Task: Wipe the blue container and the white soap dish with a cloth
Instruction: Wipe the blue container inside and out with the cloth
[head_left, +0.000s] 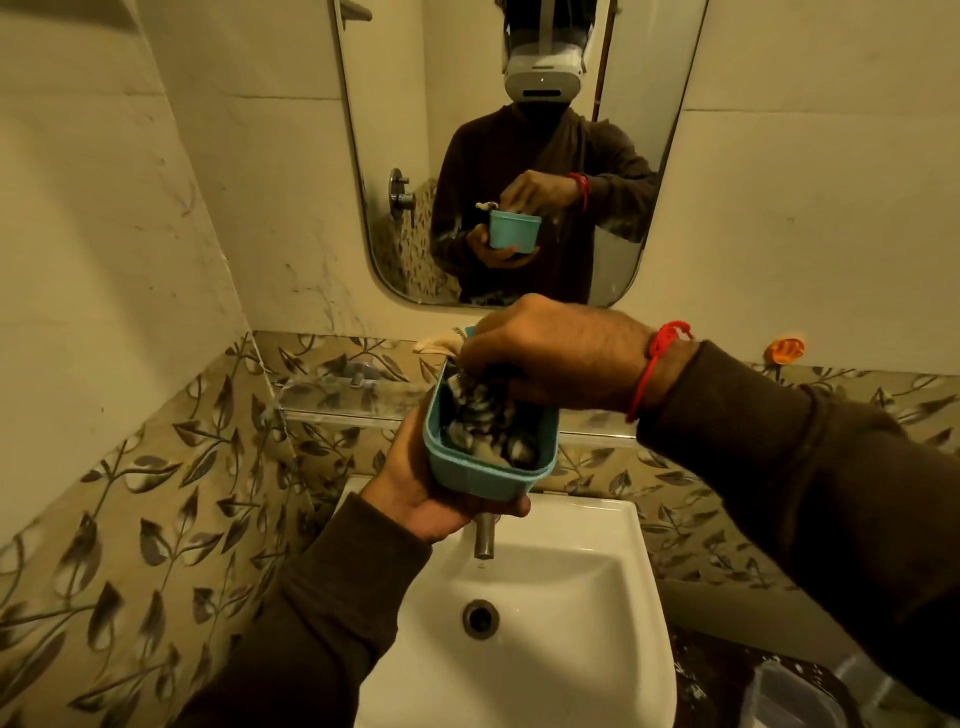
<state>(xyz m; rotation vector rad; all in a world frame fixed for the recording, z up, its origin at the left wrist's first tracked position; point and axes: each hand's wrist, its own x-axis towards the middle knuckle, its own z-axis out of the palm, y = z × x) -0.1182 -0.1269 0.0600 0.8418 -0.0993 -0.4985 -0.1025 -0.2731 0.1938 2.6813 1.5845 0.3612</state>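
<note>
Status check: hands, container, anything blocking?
Left hand holds the blue plastic rectangular container from below, above the white sink. Right hand presses the patterned cloth inside it. Nothing in the way.

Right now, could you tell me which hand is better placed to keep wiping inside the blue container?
The right hand: it already grips the cloth inside the blue container, while the left hand cradles it from below over the sink.

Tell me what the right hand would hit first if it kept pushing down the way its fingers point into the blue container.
The right hand grips the cloth, fingers pointing down into the blue container. Pushing on, it would likely press the cloth against the container's floor, with the left hand under it; depth inside is unclear.
</note>
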